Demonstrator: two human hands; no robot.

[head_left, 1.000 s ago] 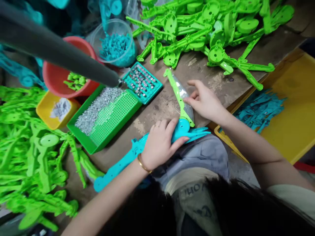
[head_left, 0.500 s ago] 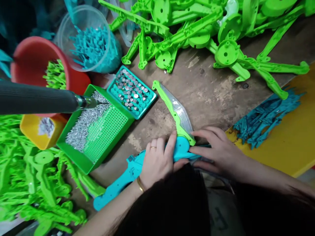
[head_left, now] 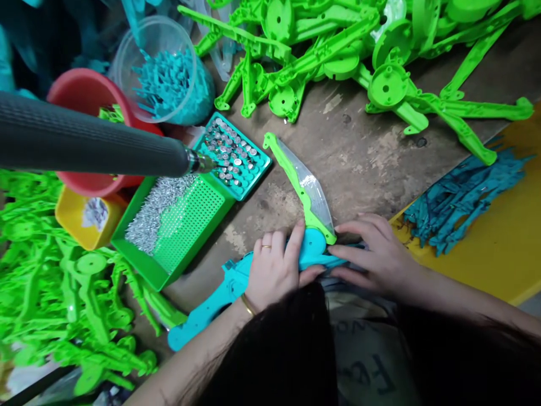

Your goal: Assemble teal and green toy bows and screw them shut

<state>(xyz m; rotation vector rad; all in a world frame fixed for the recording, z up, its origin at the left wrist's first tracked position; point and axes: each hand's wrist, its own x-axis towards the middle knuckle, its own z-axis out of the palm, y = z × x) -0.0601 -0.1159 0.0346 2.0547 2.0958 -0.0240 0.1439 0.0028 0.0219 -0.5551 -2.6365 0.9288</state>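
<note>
A blue plastic toy part [head_left: 313, 242] with a long body and a round disc end lies on the wooden table, low in the view. My left hand [head_left: 274, 265] is closed over its middle, index finger pressed by the disc and thumb below. At the disc, a green plastic arm [head_left: 296, 180] with a clear curved blade-like piece [head_left: 315, 189] reaches up and away. My right hand [head_left: 376, 254] pinches the narrow right end of the blue part. Its index fingertip is close to the lower end of the clear piece. My palms hide some of the blue part.
A dark powered screwdriver [head_left: 127, 141] points in from the left. Its tip is over a green basket [head_left: 203, 248] of screws and a teal tray [head_left: 257, 175] of metal pieces. Green parts [head_left: 296, 67] are heaped at the back. Blue strips [head_left: 465, 197] lie right on a yellow surface [head_left: 486, 265].
The view has shifted slightly. The screwdriver tip now appears farther right, by the teal tray's edge. Both hands stay on the blue part, with the right fingers shifted only a little.
</note>
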